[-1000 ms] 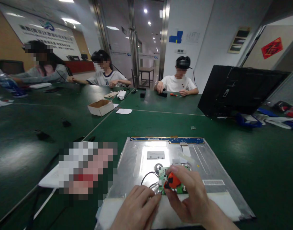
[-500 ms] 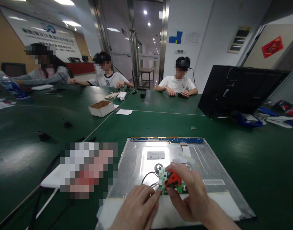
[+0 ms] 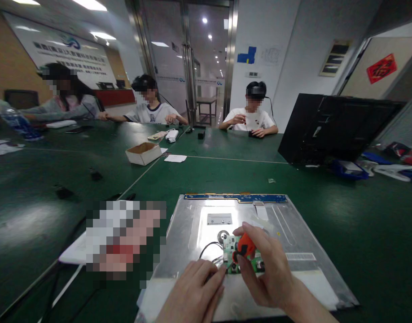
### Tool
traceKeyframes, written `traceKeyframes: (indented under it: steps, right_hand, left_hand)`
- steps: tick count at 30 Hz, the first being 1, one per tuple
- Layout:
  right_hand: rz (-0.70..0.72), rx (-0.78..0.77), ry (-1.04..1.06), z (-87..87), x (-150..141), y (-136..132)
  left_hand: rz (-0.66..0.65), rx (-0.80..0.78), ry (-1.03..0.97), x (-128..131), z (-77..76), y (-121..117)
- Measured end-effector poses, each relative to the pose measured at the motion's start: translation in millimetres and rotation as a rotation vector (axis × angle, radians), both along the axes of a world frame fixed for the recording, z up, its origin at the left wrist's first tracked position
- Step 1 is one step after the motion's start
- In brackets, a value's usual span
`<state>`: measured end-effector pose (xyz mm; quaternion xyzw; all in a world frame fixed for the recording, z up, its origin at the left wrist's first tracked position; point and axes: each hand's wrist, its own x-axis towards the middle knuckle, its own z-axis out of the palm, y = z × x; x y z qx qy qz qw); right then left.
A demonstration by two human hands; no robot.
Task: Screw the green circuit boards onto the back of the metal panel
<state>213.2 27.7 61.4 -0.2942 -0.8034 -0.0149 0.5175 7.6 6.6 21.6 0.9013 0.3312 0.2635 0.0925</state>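
Note:
A screwdriver (image 3: 247, 245) with a stubby orange and black handle is held between the thumb and fingers of my right hand (image 3: 271, 264). It tilts over a green circuit board (image 3: 230, 243), its shaft pointing down toward the board's lower left corner. The contact at the tip is too small to make out. My left hand (image 3: 195, 287) rests on the metal back of a display panel (image 3: 179, 251), thumb apart from the index finger, whose tip touches that board corner. Black wires (image 3: 208, 246) loop out beside the board. My right hand partly covers the board.
A blue strip board (image 3: 236, 198) runs along the panel's far edge. Left of the panel lies a white, partly blurred item (image 3: 74, 251) with cables. Farther off are a small open box (image 3: 143, 154), a black monitor (image 3: 334, 130) and several people seated at the green table (image 3: 377, 233).
The screwdriver handle has turned in my right fingers and sits slightly higher. My left hand stays almost still. The person across has raised one hand with a thin tool.

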Motion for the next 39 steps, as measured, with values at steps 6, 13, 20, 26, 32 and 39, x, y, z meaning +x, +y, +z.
traceKeyframes:
  steps: [6, 13, 20, 26, 32, 39]
  right_hand:
    - [-0.035, 0.061, 0.018, -5.8, -1.3, 4.1]
    - [0.021, 0.030, -0.011, -1.1, 0.0, 1.5]
    - [-0.022, 0.053, 0.014, -3.2, -1.1, 2.5]
    - [-0.005, 0.057, 0.003, -0.5, -0.5, 1.6]
    - [-0.008, 0.023, 0.029, -0.3, -1.5, 2.1]
    - [-0.002, 0.054, 0.023, -0.3, -0.2, 3.3]
  left_hand:
    - [0.017, -0.020, 0.018, 0.4, -2.7, 0.3]
    - [0.009, -0.055, 0.043, 0.3, -2.2, 0.1]
    - [-0.004, -0.092, 0.059, 0.0, -3.9, -0.1]
    - [0.000, -0.103, 0.042, 1.1, -2.1, -0.5]
    - [0.004, -0.056, 0.033, 0.7, -3.6, 0.2]
    - [0.014, -0.112, 0.070, 1.0, -2.6, -1.1]
